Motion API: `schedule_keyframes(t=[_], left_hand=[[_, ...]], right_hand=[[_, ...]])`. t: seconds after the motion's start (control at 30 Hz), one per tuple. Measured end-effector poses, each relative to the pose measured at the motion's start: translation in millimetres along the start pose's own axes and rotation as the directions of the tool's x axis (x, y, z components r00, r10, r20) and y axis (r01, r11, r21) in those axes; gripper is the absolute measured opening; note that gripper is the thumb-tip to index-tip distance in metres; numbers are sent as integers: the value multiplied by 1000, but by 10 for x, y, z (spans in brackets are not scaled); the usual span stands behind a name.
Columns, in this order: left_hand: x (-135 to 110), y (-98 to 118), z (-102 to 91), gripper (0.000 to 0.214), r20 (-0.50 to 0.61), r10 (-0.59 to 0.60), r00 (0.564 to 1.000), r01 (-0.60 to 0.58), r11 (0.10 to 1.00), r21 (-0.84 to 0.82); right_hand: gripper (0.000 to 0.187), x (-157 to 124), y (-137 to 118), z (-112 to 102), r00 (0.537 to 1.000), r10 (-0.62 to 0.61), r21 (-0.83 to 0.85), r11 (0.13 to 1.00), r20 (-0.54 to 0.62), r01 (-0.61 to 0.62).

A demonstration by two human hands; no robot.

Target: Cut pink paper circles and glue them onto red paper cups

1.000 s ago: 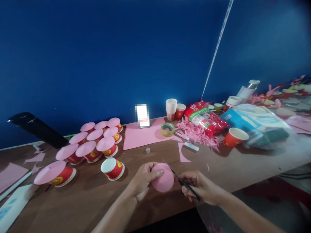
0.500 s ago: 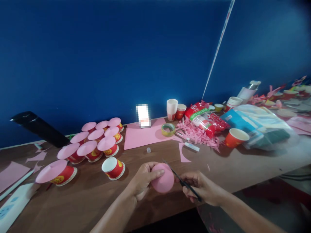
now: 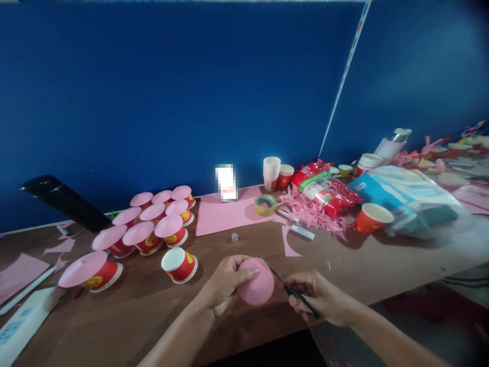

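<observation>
Between the thumb and fingers of my left hand (image 3: 231, 283) is a round pink paper disc (image 3: 260, 290), its face turned up toward me. My right hand (image 3: 315, 295) grips a pair of dark scissors (image 3: 294, 293), whose blades point up and left. The blade tips lie close against the disc's upper right edge; whether they touch the paper I cannot tell. Left of my hands stands an uncovered red and white paper cup (image 3: 179, 265). Behind it, several red cups carry pink paper cones (image 3: 138, 233) on top.
On the brown table (image 3: 133, 321) lie a pink paper sheet (image 3: 221, 216), a tape roll (image 3: 265, 205), a glue tube (image 3: 303, 232) and pink shreds (image 3: 313, 211). A red bag (image 3: 326, 188), an orange cup (image 3: 373, 219) and a plastic bag (image 3: 416, 201) sit at right. A black bottle (image 3: 69, 204) leans at left.
The view has shifted very slightly. Both hands, the disc and the scissors keep almost the same position, with the scissors still beside the disc's edge.
</observation>
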State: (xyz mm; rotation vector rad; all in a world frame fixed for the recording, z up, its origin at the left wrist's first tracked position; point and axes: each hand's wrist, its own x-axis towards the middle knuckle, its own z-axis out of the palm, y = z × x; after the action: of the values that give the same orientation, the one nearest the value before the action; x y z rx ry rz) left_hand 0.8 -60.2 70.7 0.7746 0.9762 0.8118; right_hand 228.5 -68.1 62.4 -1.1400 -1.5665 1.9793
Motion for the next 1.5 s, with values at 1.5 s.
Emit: schedule_keyframes(t=[1.5], left_hand=[[-34,143,-53,29,77,-43,996,29,984,173]], right_hand=[[19,-104,23,-54,1000,15,-44,999,20,-15]])
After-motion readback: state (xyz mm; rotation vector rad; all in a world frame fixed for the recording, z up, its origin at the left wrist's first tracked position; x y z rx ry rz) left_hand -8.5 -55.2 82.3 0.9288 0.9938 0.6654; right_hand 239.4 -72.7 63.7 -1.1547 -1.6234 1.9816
